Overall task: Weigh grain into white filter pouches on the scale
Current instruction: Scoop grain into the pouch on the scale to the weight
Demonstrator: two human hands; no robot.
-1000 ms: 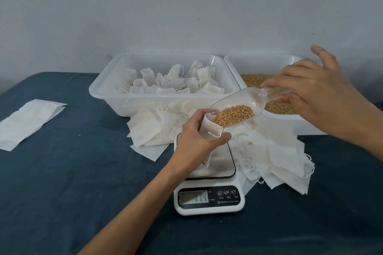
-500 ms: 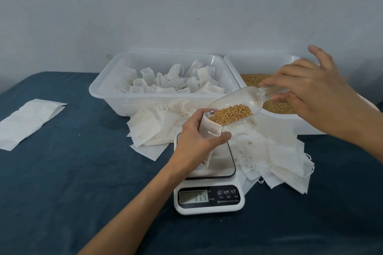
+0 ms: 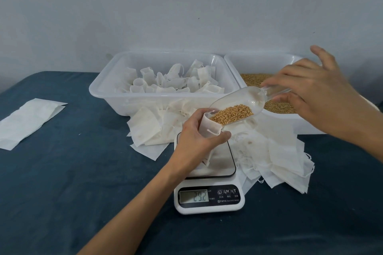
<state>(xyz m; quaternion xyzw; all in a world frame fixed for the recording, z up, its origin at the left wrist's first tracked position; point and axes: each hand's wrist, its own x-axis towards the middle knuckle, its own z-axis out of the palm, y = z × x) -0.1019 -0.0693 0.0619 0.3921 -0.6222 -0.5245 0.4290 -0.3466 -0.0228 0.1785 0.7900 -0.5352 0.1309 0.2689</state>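
My left hand grips a white filter pouch upright on the platform of the white digital scale. Its display reads about 29. My right hand holds the handle of a clear plastic scoop tilted down toward the pouch mouth. Golden grain lies in the scoop's lower end, right at the pouch opening. The pouch's lower part is hidden behind my left hand.
A white tub holding several filled pouches stands at the back. To its right a second tub holds loose grain. Empty pouches lie piled around the scale. A flat white sheet lies far left on the blue cloth.
The scale reading rose from about 17 to about 29. The scoop stays tipped at the pouch mouth, and both hands have barely moved.
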